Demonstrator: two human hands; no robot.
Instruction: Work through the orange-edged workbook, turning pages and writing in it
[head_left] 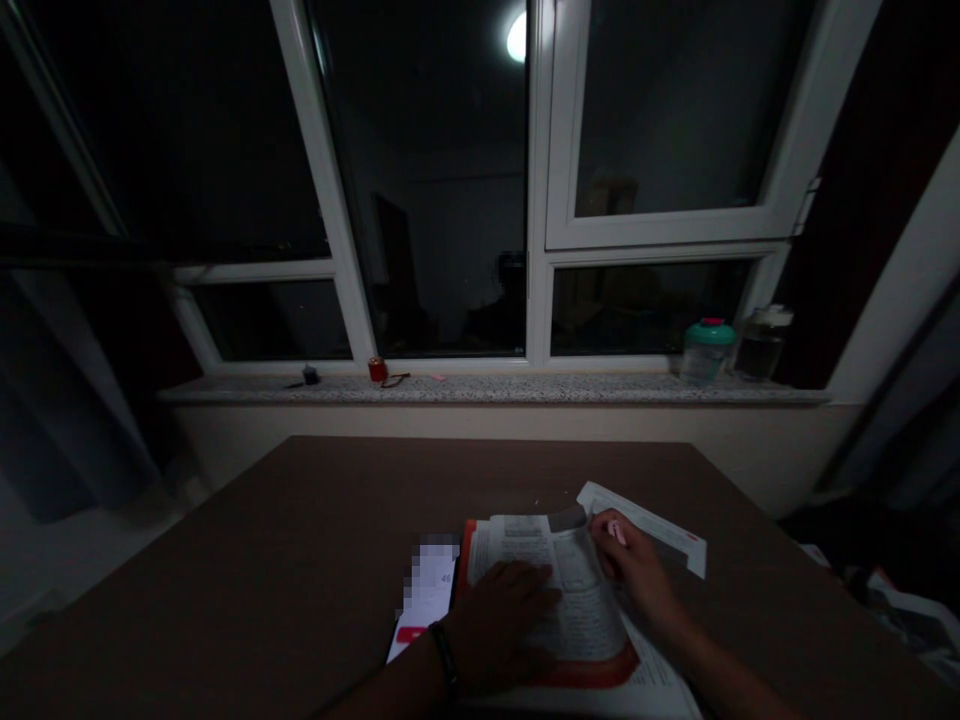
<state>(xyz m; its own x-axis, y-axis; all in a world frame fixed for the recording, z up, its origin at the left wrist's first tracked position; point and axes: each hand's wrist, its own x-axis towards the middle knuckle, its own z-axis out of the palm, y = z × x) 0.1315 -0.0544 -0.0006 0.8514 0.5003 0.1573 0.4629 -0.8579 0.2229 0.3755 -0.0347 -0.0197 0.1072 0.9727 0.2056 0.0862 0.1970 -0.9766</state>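
My left hand, a dark band on its wrist, lies flat with fingers stretched across the printed pages of a magazine or workbook with red-orange edging. The page under it curves up a little. At the page's upper right edge, my right hand is closed around a small pink object, mostly hidden by the fingers, so its kind is unclear. Beyond that hand lies a separate piece of printed paper, set at a slant. A lit phone rests left of the pages, partly behind my left forearm.
A brown table bears these things. Behind it runs a speckled windowsill below dark windows. On the sill stand a green-lidded bottle, a clear bottle, a small red container and a small dark bottle.
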